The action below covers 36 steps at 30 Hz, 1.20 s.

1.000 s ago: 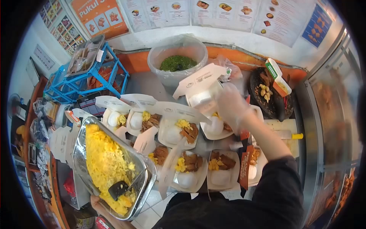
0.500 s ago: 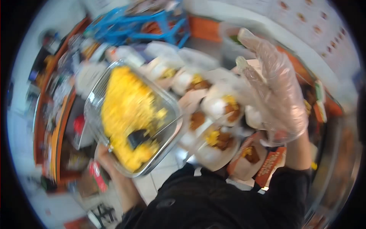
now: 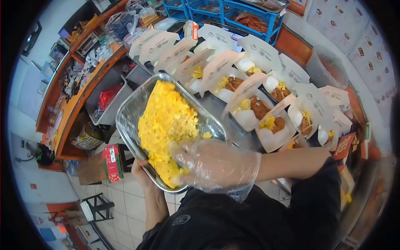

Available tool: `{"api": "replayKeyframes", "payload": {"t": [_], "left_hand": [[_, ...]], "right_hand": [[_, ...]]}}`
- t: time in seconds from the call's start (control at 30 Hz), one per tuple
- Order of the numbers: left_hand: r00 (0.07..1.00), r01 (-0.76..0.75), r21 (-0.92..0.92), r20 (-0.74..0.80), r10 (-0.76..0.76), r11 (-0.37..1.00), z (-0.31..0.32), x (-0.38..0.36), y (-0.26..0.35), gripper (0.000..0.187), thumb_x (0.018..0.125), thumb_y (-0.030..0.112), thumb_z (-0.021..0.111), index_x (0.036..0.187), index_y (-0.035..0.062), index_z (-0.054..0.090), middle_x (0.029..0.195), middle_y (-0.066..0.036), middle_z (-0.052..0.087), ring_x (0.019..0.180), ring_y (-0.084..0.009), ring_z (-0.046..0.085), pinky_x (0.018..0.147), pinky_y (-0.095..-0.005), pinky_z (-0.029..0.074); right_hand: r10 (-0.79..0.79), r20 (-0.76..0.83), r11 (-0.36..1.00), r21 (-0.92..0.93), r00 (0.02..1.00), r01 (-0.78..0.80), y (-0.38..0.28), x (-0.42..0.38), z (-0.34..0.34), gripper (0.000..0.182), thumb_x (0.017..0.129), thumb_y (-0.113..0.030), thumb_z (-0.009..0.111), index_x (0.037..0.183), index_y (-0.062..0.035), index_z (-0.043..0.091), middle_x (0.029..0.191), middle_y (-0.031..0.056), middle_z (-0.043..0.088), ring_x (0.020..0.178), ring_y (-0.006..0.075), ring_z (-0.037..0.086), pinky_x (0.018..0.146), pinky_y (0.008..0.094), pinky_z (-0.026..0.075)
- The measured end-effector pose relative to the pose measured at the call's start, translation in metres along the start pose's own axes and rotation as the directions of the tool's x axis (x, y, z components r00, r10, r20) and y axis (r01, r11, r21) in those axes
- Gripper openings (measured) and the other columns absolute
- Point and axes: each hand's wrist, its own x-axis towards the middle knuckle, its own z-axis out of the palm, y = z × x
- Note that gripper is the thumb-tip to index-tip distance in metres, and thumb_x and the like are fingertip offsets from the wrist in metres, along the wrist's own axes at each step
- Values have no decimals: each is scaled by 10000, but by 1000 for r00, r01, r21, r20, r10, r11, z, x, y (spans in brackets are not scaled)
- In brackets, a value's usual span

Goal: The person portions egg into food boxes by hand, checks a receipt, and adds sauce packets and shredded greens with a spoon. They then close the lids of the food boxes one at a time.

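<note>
My left hand (image 3: 141, 170) grips the near corner of a metal tray (image 3: 125, 118) from below and holds it over the floor, next to the counter. The tray is heaped with yellow scrambled egg (image 3: 166, 118). My right hand (image 3: 216, 164), in a clear plastic glove, lies across the near end of the tray with its fingers down in the egg. What lies under those fingers is hidden. Beyond the tray stand several open white meal boxes (image 3: 250, 112), each with rice, egg and brown fried pieces.
A blue rack (image 3: 233, 10) stands behind the boxes. A clear plastic tub (image 3: 329, 66) sits at the right by the menu-covered wall. An orange-edged side counter (image 3: 79, 100) runs along the left. A red carton (image 3: 111, 162) stands on the tiled floor below.
My view has swung left and down. My gloved right hand came back from the far boxes and dropped onto the near end of the tray, covering the black scoop that lay there.
</note>
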Motion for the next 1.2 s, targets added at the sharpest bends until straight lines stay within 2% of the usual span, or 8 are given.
{"api": "replayKeyframes", "payload": {"t": [0.17,0.23,0.63,0.67,0.77,0.97,1.17,1.2], "left_hand": [[989,94,-33,-113,-97,995,-83,25,36,573,641,139,419,1178,-55,469,1173,-198,550,1077,-325,548,969,-411,427],[984,70,-57,-161,-78,996,-96,38,47,568,641,137,421,1174,-54,473,1169,-197,553,1079,-325,547,969,-411,426],[980,123,-37,-154,-127,992,-116,187,104,523,633,113,415,1119,-63,497,1111,-184,570,1033,-306,560,949,-387,433],[981,88,-3,-175,-87,996,-111,202,107,584,625,143,438,1167,-70,483,1123,-204,577,1006,-316,584,911,-389,464],[979,38,124,-206,-11,992,-89,235,125,476,640,142,443,1066,-54,525,1012,-186,600,949,-312,593,899,-398,465],[992,125,-66,-16,-126,990,-58,313,148,542,633,107,421,1135,-83,494,1108,-206,579,1028,-319,570,952,-404,435],[979,190,55,58,-193,980,-42,392,167,544,632,105,422,1140,-75,494,1135,-201,569,1035,-317,567,952,-397,435],[978,174,64,101,-180,983,-38,407,171,546,638,109,419,1147,-78,489,1141,-206,564,1034,-321,568,943,-399,444]], "right_hand": [[-82,-280,978,161,957,131,6,66,61,328,838,-227,576,1012,47,531,928,203,564,891,365,564,802,422,441],[30,64,980,192,997,-42,9,102,75,251,830,-195,574,926,30,519,890,191,557,903,363,558,795,421,435],[-219,154,974,96,963,206,83,227,63,194,841,-175,522,920,0,547,864,175,557,839,348,580,752,411,467],[-124,332,991,98,935,97,97,239,63,401,810,-259,588,1109,-10,493,1093,165,519,903,344,580,769,400,489],[-205,333,976,-3,920,218,114,271,18,411,799,-256,606,1113,-16,492,1095,155,524,921,326,584,783,404,481],[-75,492,950,299,867,-87,147,345,-39,382,775,-251,638,1040,-4,517,982,190,577,881,338,582,752,394,445],[195,303,934,234,933,-271,199,380,-51,461,787,-289,660,1123,-2,530,990,175,593,957,285,563,848,370,415],[400,153,857,288,903,-428,195,385,-56,457,790,-265,666,1140,-5,527,999,146,589,954,277,556,858,361,411]]}}
